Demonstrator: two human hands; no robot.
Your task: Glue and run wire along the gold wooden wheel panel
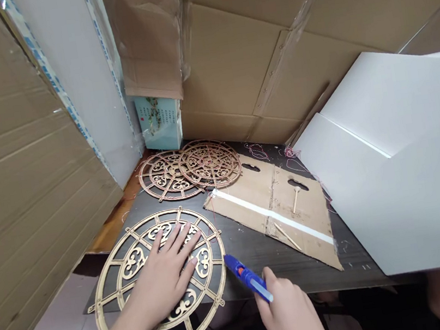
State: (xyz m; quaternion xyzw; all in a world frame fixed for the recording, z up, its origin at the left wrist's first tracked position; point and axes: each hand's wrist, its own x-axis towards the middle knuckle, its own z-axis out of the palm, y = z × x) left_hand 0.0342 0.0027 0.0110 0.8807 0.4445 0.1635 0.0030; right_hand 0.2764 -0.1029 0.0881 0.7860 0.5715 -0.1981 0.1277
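My left hand (164, 278) lies flat with spread fingers on a large round gold openwork panel (135, 263) with scroll ornaments. That panel lies at the table's front left, part of its rim jutting past the edge. In my right hand (289, 309) is a blue hand tool (247, 276) with an orange part and a paler blue rear end; its exact kind is not clear. Its tip is at the panel's right rim; whether they touch I cannot tell. Behind, a second round panel (156, 177) is partly overlapped by another round panel (219, 159) with red strands on it.
A cardboard sheet (245, 194) with white tape and handle holes lies on the dark table (240, 244), bearing small sticks (288, 236). A red thread tangle (291, 152) is behind. A light-blue box (160, 123), cardboard walls (228, 53) and white boards (389, 162) surround the table.
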